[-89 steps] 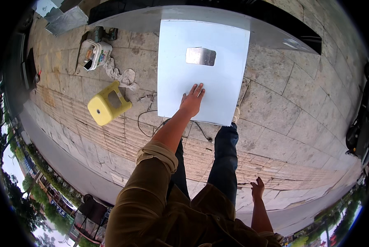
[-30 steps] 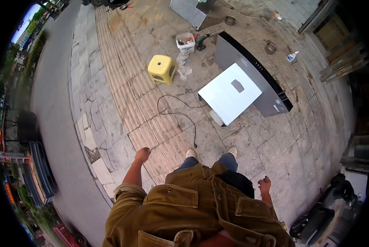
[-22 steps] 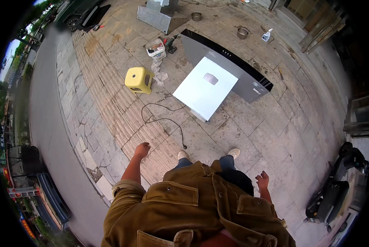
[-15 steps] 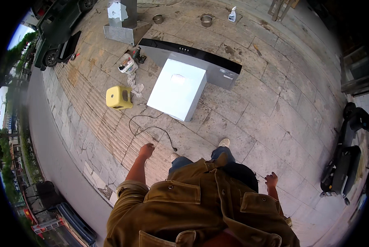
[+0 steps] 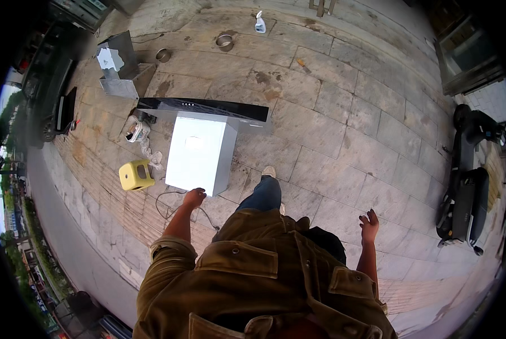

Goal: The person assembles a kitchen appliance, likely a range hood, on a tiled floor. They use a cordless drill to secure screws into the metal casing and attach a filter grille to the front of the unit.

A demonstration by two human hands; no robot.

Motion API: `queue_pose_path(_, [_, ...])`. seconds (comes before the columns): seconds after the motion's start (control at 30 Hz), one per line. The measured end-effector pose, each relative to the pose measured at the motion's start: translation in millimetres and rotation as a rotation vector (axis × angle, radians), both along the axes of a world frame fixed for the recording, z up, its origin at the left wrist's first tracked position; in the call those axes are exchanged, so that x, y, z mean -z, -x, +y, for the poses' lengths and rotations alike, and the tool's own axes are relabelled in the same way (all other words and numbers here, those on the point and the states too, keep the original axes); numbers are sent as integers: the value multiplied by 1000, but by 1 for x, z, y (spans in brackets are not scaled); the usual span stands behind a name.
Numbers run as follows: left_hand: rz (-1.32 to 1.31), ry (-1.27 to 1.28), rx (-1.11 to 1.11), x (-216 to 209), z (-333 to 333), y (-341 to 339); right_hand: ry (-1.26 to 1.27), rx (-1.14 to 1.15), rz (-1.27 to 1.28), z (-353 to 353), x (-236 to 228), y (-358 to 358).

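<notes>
A range hood (image 5: 176, 164) lies on the paving ahead of me, a white box body with a grey canopy and a black front panel (image 5: 224, 108) bearing a row of small buttons. My left hand (image 5: 194, 198) hangs above the near edge of its white body, fingers loosely curled with nothing visible in them; whether it touches cannot be told. Out to the right, my right hand (image 5: 369, 226) is raised over the bare paving, its fingers apart and empty. The hood's black power cord (image 5: 209, 219) trails on the ground, partly behind my left forearm.
Left of the hood stand a yellow plastic stool (image 5: 135, 175), a white bucket (image 5: 138, 131) of tools and a crumpled rag (image 5: 153, 157). Farther off are a sheet-metal duct (image 5: 119, 59), two round metal collars (image 5: 224, 42) and a spray bottle (image 5: 260, 24). A scooter (image 5: 465, 192) is parked at right.
I have stepped forward and turned somewhat, so the hood and stool now appear lower and farther left. My left hand is now by the hood's near edge; my right hand has risen and spread.
</notes>
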State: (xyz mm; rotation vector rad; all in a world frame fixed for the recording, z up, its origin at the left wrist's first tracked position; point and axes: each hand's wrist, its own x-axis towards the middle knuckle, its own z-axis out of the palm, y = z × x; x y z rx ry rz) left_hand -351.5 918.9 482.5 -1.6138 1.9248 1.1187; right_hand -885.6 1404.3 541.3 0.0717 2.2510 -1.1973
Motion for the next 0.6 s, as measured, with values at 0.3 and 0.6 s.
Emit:
queue_pose_path(0.3, [-105, -91, 127, 48, -136, 159, -156, 241, -240, -33, 18, 122])
queue_pose_path(0.6, [103, 134, 37, 3, -313, 359, -249, 171, -425, -118, 5, 230])
